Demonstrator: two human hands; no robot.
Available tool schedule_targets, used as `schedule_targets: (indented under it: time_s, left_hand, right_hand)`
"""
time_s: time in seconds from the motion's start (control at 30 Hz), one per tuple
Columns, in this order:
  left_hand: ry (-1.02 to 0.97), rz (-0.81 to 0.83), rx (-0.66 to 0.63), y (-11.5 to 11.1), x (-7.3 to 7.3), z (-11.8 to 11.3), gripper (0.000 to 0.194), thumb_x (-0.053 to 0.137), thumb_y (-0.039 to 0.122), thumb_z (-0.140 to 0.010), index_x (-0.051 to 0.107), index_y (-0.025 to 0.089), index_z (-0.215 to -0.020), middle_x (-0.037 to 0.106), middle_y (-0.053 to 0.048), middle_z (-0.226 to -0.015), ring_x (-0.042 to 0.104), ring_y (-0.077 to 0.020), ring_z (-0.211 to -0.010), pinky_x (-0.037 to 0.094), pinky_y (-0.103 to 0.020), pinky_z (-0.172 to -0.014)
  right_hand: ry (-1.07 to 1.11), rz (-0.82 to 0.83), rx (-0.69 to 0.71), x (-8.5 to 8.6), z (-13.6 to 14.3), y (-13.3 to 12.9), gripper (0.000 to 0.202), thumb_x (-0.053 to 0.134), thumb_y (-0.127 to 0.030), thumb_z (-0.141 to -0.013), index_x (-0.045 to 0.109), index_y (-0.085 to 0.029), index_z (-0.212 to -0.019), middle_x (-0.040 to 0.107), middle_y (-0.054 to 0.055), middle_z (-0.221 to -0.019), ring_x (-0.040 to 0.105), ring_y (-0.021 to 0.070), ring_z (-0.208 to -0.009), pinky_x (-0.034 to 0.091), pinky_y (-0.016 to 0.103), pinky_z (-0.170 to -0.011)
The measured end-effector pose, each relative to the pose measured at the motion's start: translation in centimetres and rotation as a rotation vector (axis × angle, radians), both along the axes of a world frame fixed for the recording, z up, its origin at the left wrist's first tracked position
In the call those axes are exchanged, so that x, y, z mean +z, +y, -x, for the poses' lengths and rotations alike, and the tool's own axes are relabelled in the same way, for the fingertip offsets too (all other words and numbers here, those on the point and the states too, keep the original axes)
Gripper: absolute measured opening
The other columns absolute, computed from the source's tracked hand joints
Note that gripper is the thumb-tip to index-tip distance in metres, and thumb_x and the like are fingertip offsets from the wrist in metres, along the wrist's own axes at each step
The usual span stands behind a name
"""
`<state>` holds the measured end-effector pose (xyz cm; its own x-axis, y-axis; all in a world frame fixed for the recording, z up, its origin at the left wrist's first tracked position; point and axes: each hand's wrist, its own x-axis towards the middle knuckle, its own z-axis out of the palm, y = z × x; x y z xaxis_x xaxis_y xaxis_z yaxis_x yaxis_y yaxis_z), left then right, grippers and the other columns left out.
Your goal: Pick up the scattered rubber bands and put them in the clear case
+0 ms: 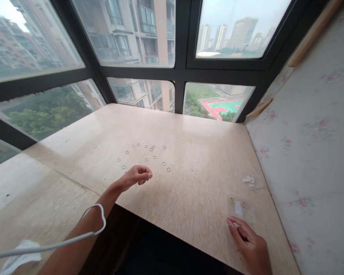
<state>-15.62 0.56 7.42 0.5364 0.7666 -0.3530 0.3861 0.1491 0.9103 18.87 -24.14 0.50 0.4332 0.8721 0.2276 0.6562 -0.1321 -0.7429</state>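
Windows [140, 34] wrap the corner, pale daylight, buildings outside; flowered wall [318, 152] to the right. Pale desk [189, 206] below. From where I stand, over a dozen thin rings [168, 170] lie scattered mid-desk, mostly dark, a few reddish; two reddish ones sit so close that I cannot tell whether they touch.

Left hand [137, 175]: at the near edge of the rings, fingers curled, thumb in to forefinger, grip narrow. No ring shows in the pinch; one could be hidden. Contact with the desk unclear.

Right hand [250, 240]: well apart from the left, at the near end of a clear packet [232, 211]. Thumb and forefinger tips close together, narrow too. Touching the packet or just beside it, cannot tell. White label [238, 208] and small round pieces [244, 204] show in the packet. White scraps [249, 180] just beyond; cable [60, 240] and tissue [21, 256] at near left.

Step in hand, my reading: handling the rings, packet close by. Next move calls for a fine fingertip pinch on one thin rim, neighbours undisturbed.
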Motion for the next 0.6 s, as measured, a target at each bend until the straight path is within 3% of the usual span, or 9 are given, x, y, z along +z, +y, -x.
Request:
schedule_targets:
  time_s: [0.13,0.27,0.43,0.6]
  left_hand:
    - [-0.306,0.121,0.059,-1.4,-0.9,-3.6,0.03,0.066,0.042,-0.07,0.048,0.018,-0.065,0.036,0.008,-0.053,0.028,-0.0042,-0.045,0.023,-0.022,-0.047]
    - [-0.394,0.177,0.012,-2.8,-0.7,-8.7,0.029,0.066,0.04,-0.071,0.046,0.018,-0.066,0.037,0.007,-0.056,0.028,-0.0045,-0.046,0.023,-0.023,-0.047]
    - [-0.344,0.119,-0.202,-4.6,0.8,-15.7,0.023,0.065,0.036,-0.075,0.056,0.015,-0.072,0.045,0.006,-0.056,0.037,-0.006,-0.049,0.029,-0.022,-0.049]
    - [-0.154,-0.157,-0.346,-6.2,1.1,-22.7,0.016,0.06,0.031,-0.078,0.062,0.015,-0.076,0.051,0.004,-0.059,0.041,-0.0078,-0.052,0.03,-0.021,-0.048]
  right_hand:
    - [-0.01,0.0,0.016,0.4,0.3,0.1,0.041,0.053,-0.052,-0.086,0.074,-0.016,-0.083,0.046,-0.005,-0.041,0.044,0.0097,-0.033,0.039,0.018,-0.038]
    - [-0.005,0.0,0.038,0.5,0.5,0.1,0.04,0.05,-0.048,-0.089,0.073,-0.015,-0.085,0.045,-0.005,-0.042,0.044,0.0098,-0.035,0.038,0.019,-0.04]
    - [-0.01,0.0,0.04,0.5,0.6,0.2,0.036,0.049,-0.042,-0.091,0.073,-0.015,-0.086,0.046,-0.005,-0.045,0.045,0.0095,-0.039,0.037,0.019,-0.043]
    - [0.03,0.011,0.037,0.6,0.6,0.2,0.032,0.05,-0.038,-0.091,0.072,-0.015,-0.088,0.05,-0.005,-0.047,0.047,0.009,-0.041,0.037,0.019,-0.045]
